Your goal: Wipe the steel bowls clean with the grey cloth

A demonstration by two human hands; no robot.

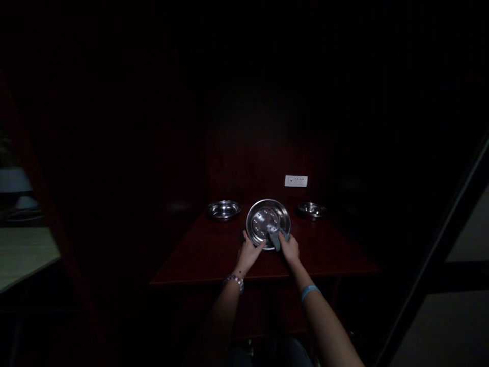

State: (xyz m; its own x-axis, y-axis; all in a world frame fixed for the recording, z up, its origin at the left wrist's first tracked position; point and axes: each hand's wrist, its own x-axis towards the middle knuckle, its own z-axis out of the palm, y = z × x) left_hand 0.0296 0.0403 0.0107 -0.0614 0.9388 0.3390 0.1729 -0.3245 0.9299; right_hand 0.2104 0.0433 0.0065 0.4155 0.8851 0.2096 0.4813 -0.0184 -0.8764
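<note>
A round stainless steel bowl (263,220) is tilted up with its inside facing me, over the dark red table. My left hand (249,252) grips its lower left rim, the thumb over the edge and the other fingers mostly hidden behind it. In my right hand (289,248) is a grey cloth (274,238), pressed against the lower right inside of the bowl. Farther back, one steel bowl (224,210) stands on the left of the table and a smaller-looking steel bowl (312,210) on the right.
The dark red table (229,262) backs onto a dark red wall panel with a white socket plate (296,181). At the far left shows a pale tabletop (26,252). Much of the surroundings is too dark to make out.
</note>
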